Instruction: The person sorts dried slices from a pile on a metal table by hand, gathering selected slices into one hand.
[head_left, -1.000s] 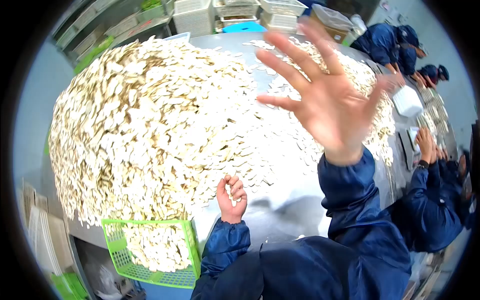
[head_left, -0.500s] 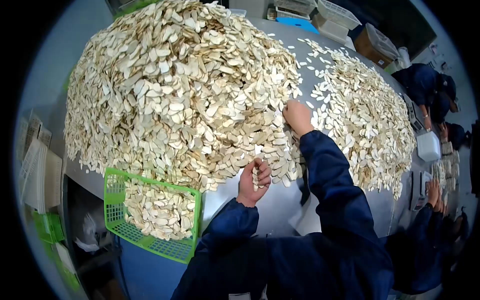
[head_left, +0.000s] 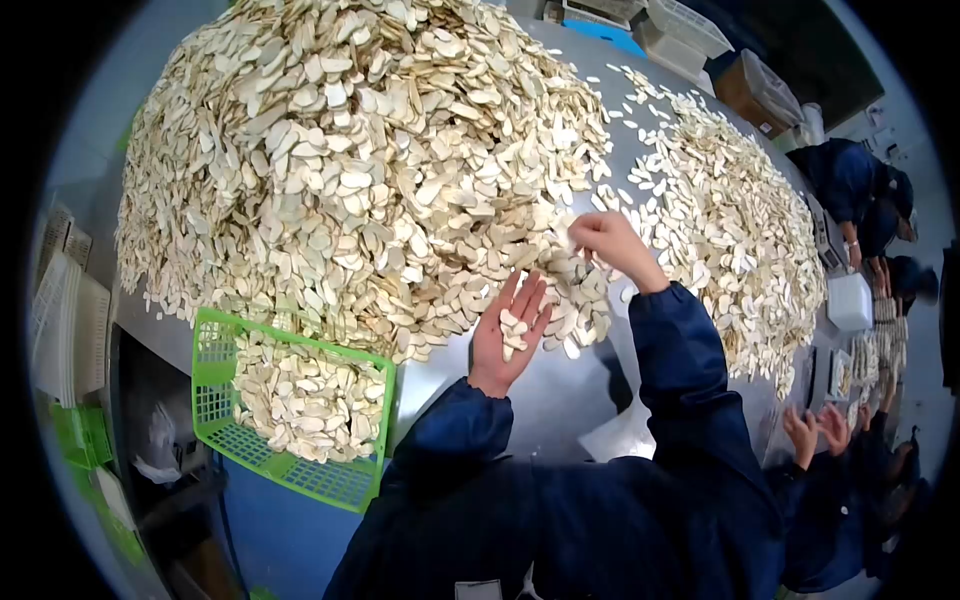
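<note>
My left hand (head_left: 507, 345) is palm up with its fingers stretched out, holding a few pale dried slices (head_left: 513, 333) in the palm. It is just in front of the big heap of slices (head_left: 330, 170). My right hand (head_left: 612, 243) is at the heap's right edge, its fingers bent and drawn together. Whether a slice is between those fingertips I cannot make out. To the left of my left hand, a green plastic basket (head_left: 382, 425) contains many similar slices.
A second, lower pile of slices (head_left: 745, 230) spreads over the metal table (head_left: 555, 405) on the right. White trays (head_left: 690, 25) and a cardboard box (head_left: 745, 95) stand at the back. Co-workers' hands (head_left: 815, 430) show at the far right, near a white container (head_left: 850, 300).
My left hand has uncurled from around the slices, so they now lie on its palm. My right hand has turned and shifted slightly right and down. The view has moved a little.
</note>
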